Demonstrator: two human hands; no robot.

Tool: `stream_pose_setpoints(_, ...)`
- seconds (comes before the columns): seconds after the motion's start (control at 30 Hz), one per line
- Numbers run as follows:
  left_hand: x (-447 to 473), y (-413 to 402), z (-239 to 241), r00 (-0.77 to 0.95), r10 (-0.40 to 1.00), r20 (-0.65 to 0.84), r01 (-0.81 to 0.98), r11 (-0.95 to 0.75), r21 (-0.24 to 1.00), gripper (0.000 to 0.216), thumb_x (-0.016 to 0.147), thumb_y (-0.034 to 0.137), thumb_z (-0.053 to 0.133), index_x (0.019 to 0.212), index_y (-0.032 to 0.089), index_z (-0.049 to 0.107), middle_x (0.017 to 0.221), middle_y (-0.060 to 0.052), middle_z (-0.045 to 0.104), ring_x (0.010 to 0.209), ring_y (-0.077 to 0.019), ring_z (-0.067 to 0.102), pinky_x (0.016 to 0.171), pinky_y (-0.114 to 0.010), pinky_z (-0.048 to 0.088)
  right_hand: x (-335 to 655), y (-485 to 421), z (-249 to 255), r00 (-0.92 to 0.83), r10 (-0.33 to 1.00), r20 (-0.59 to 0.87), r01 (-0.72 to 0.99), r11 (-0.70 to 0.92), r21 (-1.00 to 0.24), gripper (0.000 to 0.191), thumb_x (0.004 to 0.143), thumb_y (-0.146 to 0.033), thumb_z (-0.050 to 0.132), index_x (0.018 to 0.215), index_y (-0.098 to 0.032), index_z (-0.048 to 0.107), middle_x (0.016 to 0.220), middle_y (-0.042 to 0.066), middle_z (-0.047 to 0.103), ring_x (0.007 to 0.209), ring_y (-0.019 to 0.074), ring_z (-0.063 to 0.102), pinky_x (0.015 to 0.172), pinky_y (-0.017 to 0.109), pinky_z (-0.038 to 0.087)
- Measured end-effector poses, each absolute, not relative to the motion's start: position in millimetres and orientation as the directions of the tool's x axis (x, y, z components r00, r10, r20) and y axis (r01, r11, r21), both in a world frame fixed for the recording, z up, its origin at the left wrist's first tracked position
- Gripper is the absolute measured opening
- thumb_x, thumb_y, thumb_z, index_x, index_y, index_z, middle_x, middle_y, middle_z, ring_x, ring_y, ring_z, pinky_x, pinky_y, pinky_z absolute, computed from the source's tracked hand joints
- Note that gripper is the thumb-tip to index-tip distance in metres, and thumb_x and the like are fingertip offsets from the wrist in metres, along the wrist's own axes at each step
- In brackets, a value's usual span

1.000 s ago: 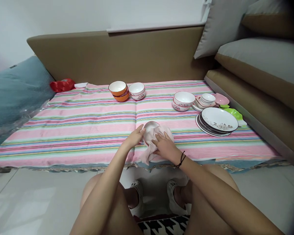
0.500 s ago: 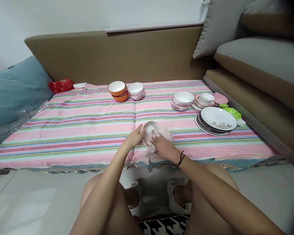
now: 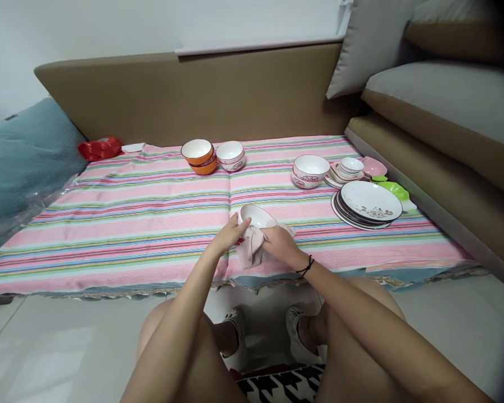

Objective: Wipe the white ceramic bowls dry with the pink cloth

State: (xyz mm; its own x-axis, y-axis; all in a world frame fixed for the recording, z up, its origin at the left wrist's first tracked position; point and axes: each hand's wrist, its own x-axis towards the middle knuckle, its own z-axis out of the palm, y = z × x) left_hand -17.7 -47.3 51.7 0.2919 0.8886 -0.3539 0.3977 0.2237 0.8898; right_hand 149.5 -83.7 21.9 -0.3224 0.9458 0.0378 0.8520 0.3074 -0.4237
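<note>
A white bowl (image 3: pixel 255 215) with a dark red rim is held in front of me, just above or on the striped cloth cover near its front edge. My left hand (image 3: pixel 230 234) grips the bowl's left side, thumb over the rim. A pale pink cloth (image 3: pixel 252 247) drapes over the bowl's near side and hangs down in front. My right hand (image 3: pixel 278 242) is closed on this cloth at the bowl's right near edge; its fingertips are partly hidden in the folds.
Orange bowls (image 3: pixel 198 157) and white bowls (image 3: pixel 231 155) stand at the back. To the right are more white bowls (image 3: pixel 311 170), stacked plates (image 3: pixel 372 202), small dishes (image 3: pixel 351 165), a pink bowl (image 3: pixel 374 167) and a green dish (image 3: pixel 392 190). A red bundle (image 3: pixel 101 149) lies far left.
My right hand has moved from inside the bowl to its right near edge, bringing the cloth along. The bowl's inside shows more now. My left hand keeps its hold.
</note>
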Motion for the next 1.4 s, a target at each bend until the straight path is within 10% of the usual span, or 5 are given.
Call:
stream_pose_setpoints(0.2,-16.0,-52.2,64.1,0.312,0.805,-0.505,0.399,0.371,0.839,0.091,0.081,0.053,0.062,0.152,0.022,0.014,0.117,-0.015,0.063,0.091,-0.0233,0.064,0.082,-0.036,0.050,150.8,-78.2,18.1,-0.265,0.960,0.088,0.747,0.262,-0.611,0.021,0.084,-0.013,0.045,0.084,-0.012,0.066,0.081,0.006,0.070,0.067,0.0143,0.055,0.060,0.023,0.035)
stream_pose_setpoints(0.43,-16.3,-53.3,56.5,0.291,0.828,-0.479,0.401,0.349,0.847,0.090,0.080,0.048,0.065,0.150,0.019,0.017,0.107,-0.012,0.065,0.086,-0.0206,0.064,0.082,-0.035,0.049,171.7,-71.7,16.4,-0.465,0.882,-0.084,0.820,0.392,-0.417,0.026,0.081,-0.002,0.045,0.094,-0.010,0.066,0.096,0.012,0.069,0.088,0.0180,0.061,0.081,0.025,0.043)
stream_pose_setpoints(0.93,-14.5,-48.6,50.2,0.299,0.867,-0.398,0.359,0.284,0.889,0.077,0.087,0.063,0.042,0.151,0.024,0.023,0.152,-0.012,0.034,0.110,-0.0244,0.058,0.080,-0.030,0.051,156.9,-76.9,12.3,-0.529,0.848,-0.012,0.745,0.458,-0.485,0.026,0.090,-0.010,0.039,0.101,-0.012,0.063,0.098,0.008,0.070,0.083,0.0151,0.062,0.075,0.024,0.044)
stream_pose_setpoints(1.13,-17.9,-49.6,46.7,0.352,0.846,-0.401,0.389,0.258,0.884,0.104,0.076,0.052,0.067,0.154,0.020,0.006,0.123,-0.014,0.062,0.094,-0.0210,0.062,0.082,-0.032,0.050,159.7,-78.3,3.2,-0.470,0.880,-0.071,0.873,0.452,-0.181,0.036,0.088,-0.005,0.040,0.117,-0.008,0.060,0.122,0.020,0.060,0.120,0.0264,0.052,0.102,0.038,0.034)
stream_pose_setpoints(1.4,-17.1,-48.2,49.8,0.275,0.892,-0.358,0.334,0.261,0.906,0.093,0.083,0.055,0.057,0.152,0.012,0.011,0.125,-0.018,0.057,0.101,-0.0247,0.060,0.084,-0.034,0.048,143.7,-84.6,19.3,-0.377,0.922,-0.084,0.917,0.359,-0.174,0.027,0.089,-0.014,0.042,0.098,-0.010,0.067,0.092,0.016,0.070,0.085,0.0234,0.063,0.074,0.029,0.040)
